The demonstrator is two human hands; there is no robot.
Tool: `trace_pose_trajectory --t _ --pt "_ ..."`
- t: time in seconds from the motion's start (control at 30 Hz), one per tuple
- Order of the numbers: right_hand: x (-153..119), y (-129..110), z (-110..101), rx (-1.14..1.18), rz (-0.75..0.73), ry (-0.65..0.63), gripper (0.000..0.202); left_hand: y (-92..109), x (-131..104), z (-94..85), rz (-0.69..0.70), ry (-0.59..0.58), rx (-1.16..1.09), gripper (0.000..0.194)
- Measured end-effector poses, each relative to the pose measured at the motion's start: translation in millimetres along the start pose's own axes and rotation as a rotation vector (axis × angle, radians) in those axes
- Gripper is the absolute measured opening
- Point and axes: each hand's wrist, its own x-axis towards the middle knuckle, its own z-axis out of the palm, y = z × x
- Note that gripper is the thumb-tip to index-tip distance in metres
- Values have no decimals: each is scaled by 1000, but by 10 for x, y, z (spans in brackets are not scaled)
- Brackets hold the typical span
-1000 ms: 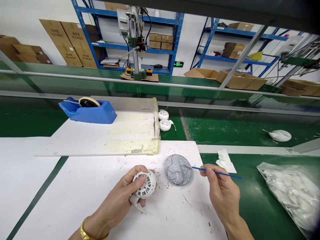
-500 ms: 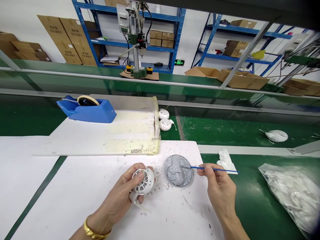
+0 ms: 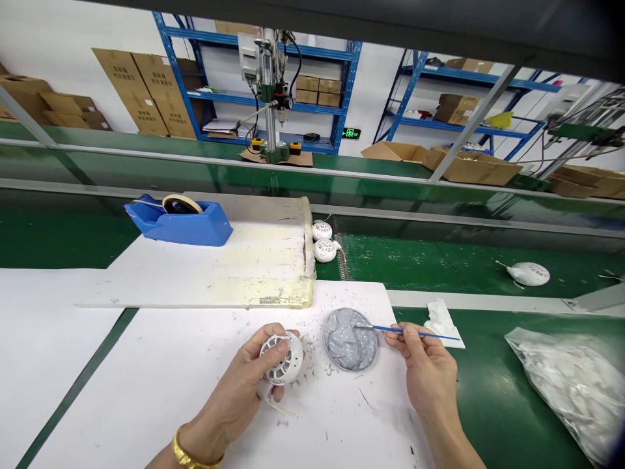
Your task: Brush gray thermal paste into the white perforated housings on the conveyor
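Note:
A round white plastic housing with a slotted face is gripped in my left hand, the thumb lying across its slots. A pale strand hangs below it. Between finger and thumb my right hand pinches a thin blue paintbrush. The brush's tip rests in the grey paste of a shallow round dish, which sits between my hands on white paper. Dark specks lie on the paper around the dish.
A blue tape dispenser stands on a white board. Two white housings lie beside the board, another housing far right. Crumpled tissue and a plastic bag of white parts are at right.
The camera view has tilted up slightly, so the scene sits a little lower. My hands hold the same things, and the brush tip stays in the paste.

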Motion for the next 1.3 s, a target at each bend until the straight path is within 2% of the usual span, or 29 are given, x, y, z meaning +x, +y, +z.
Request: trace_pose_trajectory --t 0.23,0.37,0.47,0.67,0.87,1.1,1.3 --pt "16 -23 3 107 -2 23 31 14 -26 18 13 0 -16 19" --pt "-22 -37 12 117 2 22 30 35 -42 1 36 -61 -27 17" --pt "-83 -50 36 94 -35 28 29 42 -52 -24 48 -101 -28 18" --pt "-174 -53 96 -10 -113 45 34 36 -73 -32 34 -109 -42 22" --pt "-199 -69 134 13 -172 91 31 21 -85 -30 49 -122 -32 21" --pt "-169 -79 119 192 -52 114 27 45 -106 -16 89 -180 -13 31" --pt "-211 -128 104 264 4 102 25 68 -158 75 96 -242 -49 46"
